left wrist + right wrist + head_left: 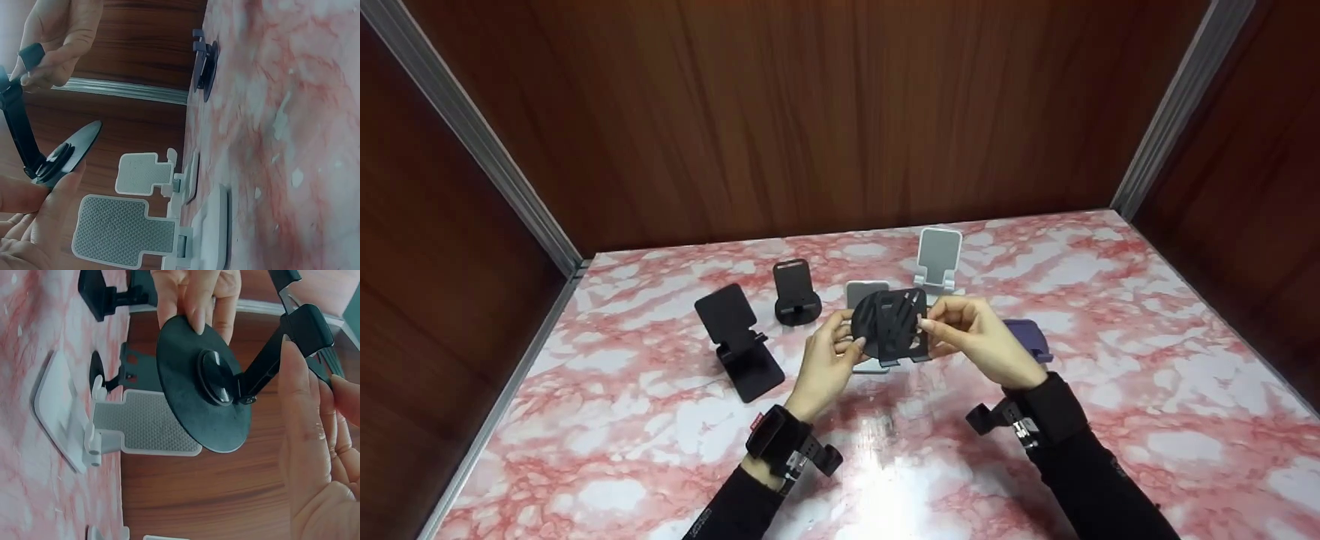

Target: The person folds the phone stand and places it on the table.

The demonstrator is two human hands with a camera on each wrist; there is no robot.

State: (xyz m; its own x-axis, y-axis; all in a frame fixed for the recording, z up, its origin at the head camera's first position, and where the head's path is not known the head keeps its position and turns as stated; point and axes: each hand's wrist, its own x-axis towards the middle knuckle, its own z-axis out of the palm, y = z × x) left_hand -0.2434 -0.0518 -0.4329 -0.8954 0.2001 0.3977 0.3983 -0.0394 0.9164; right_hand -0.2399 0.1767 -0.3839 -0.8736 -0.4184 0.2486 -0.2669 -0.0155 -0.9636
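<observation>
Both hands hold a black folding phone stand up over the middle of the table. Its round base is pinched at the edge between the thumb and fingers of my left hand. My right hand grips the stand's cradle plate at the other side, thumb in front and fingers behind. In the right wrist view, a hinged arm joins the disc to the cradle and stands out at an angle. Behind the held stand, a white phone stand with a grey pad is partly hidden.
On the pink-and-white marbled table stand a large black phone stand at left, a black round-based stand behind it, and a white stand at the back. A purple stand sits beyond the right hand. Brown wood panels enclose the table.
</observation>
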